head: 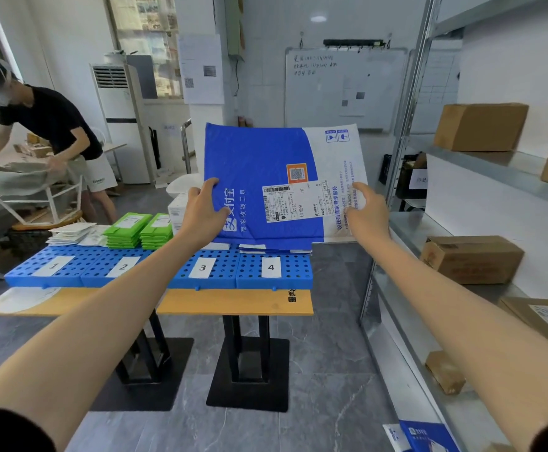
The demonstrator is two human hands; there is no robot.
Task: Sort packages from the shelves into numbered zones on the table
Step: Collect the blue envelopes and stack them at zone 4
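Up in the air between desk (pixel 233 301) and shelves (pixel 461 220), held a flat mailer (pixel 259 164) face-on to the camera, print running sideways. Showed deep blue over most of the front, white down the right strip, white lettering at the lower left. Carried a white shipping label (pixel 293 202) near the middle, an orange code sticker (pixel 297 173) just above it, and two small handling icons at the top right corner.

Pinched at the left edge by the left grip (pixel 205 212), thumb on the front. Clamped at the right edge by the right grip (pixel 365 212), forefinger stretched up along it. Covered, in this view, the back of the zones marked 3 and 4.

Down on the desk, saw blue perforated trays (pixel 223 275) side by side, tagged with paper cards (pixel 271 267) numbered 1 to 4. Spotted green packs (pixel 137 231) stacked behind card 2 and loose white envelopes (pixel 70 233) behind card 1.

Over on the right, picked out brown cardboard boxes (pixel 479 127) on the metal shelves. Further back, caught a whiteboard (pixel 344 89) with writing, a standing air conditioner (pixel 116 119), and another person (pixel 47 125) in a black shirt bent over a second table. Underfoot, grey tile floor (pixel 331 353).
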